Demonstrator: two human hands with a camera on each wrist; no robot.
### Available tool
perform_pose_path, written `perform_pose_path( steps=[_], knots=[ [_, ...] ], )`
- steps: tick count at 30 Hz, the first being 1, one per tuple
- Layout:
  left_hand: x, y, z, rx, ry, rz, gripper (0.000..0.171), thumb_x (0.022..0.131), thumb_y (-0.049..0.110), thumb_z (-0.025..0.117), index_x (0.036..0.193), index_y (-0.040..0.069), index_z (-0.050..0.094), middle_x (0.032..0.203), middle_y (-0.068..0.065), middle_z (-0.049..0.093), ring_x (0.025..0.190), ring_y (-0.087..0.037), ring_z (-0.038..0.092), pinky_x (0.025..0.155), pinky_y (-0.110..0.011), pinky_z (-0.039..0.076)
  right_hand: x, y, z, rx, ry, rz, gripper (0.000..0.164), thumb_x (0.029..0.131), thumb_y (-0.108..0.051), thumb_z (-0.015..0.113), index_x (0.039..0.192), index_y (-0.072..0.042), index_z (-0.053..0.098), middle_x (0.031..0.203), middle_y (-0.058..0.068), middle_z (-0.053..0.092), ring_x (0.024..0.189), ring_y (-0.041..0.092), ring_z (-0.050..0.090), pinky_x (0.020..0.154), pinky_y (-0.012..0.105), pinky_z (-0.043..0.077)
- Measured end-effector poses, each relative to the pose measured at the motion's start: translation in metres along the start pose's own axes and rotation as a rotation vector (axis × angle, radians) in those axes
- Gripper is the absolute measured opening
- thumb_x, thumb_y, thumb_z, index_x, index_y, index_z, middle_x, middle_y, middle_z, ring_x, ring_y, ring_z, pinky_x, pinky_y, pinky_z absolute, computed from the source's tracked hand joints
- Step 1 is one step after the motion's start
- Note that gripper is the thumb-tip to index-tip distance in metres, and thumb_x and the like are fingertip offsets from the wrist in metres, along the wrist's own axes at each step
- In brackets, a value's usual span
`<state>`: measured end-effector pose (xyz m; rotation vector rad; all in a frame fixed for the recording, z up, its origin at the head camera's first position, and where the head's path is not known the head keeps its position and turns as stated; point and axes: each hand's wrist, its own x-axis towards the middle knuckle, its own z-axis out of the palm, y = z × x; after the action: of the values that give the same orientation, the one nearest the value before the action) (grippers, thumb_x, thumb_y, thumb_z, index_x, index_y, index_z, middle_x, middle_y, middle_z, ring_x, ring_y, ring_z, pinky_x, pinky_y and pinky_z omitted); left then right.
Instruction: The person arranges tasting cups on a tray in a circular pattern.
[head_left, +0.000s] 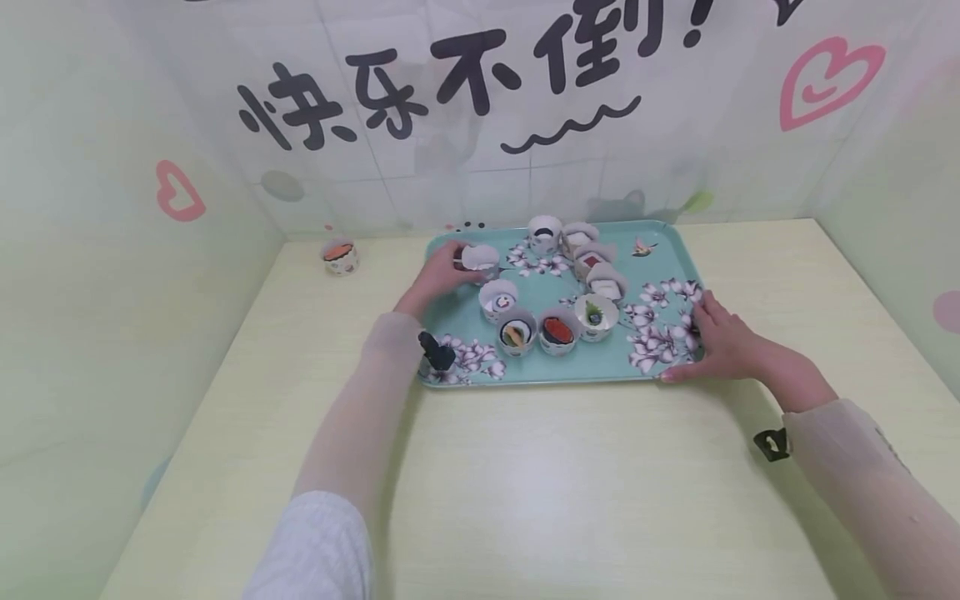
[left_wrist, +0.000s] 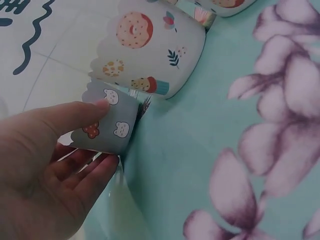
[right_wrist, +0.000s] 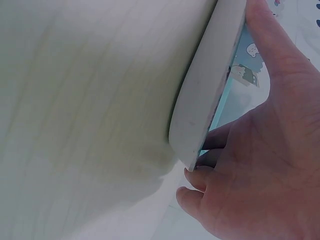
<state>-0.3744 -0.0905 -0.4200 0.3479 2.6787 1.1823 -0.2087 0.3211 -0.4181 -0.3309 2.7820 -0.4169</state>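
My left hand (head_left: pixel 442 273) pinches a small grey paper cup (left_wrist: pixel 114 125) printed with cartoon animals, thumb on one side and fingers beneath, at the tray's back left. Close beside it in the left wrist view is a white cup (left_wrist: pixel 150 45) with a doughnut print. The turquoise floral tray (head_left: pixel 525 367) lies flat on the table. My right hand (head_left: pixel 727 342) grips its front right corner, the thumb along the front edge and the fingers at the right side. Several paper cups with small food-like pieces form a curve on the tray, among them one with a red-orange piece (head_left: pixel 557 331).
Off the tray, at the table's back left, stands another paper cup (head_left: pixel 341 257) with an orange piece. A printed sheet with dark characters (head_left: pixel 375 92) hangs behind the table (head_left: pixel 525 483), and pale walls rise at both sides.
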Motion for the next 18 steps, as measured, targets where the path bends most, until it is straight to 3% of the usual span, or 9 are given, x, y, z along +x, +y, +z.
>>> perform_pose_path(
  steps=[10, 18],
  knots=[
    [-0.0011, 0.0031, 0.0030, -0.012, -0.127, 0.065, 0.058, 0.093, 0.010, 0.068, 0.144, 0.002, 0.042, 0.147, -0.018, 0.049, 0.139, -0.032, 0.047, 0.119, -0.041, 0.038, -0.0006, -0.0008, -0.0020, 0.004, -0.006, 0.006, 0.134, 0.073, -0.056, 0.082, 0.146, 0.026, 0.004, 0.152, 0.050, -0.006, 0.137, 0.070, 0.009, 0.113, 0.076, 0.014],
    [-0.0026, 0.0002, 0.0013, -0.051, -0.191, 0.112, 0.062, 0.093, 0.007, 0.067, 0.148, 0.002, 0.038, 0.152, -0.018, 0.044, 0.143, -0.033, 0.042, 0.121, -0.041, 0.035, -0.0005, 0.0005, -0.0007, 0.005, -0.004, 0.005, 0.134, 0.072, -0.056, 0.082, 0.146, 0.026, 0.005, 0.151, 0.050, -0.005, 0.137, 0.070, 0.009, 0.113, 0.076, 0.015]
  ],
)
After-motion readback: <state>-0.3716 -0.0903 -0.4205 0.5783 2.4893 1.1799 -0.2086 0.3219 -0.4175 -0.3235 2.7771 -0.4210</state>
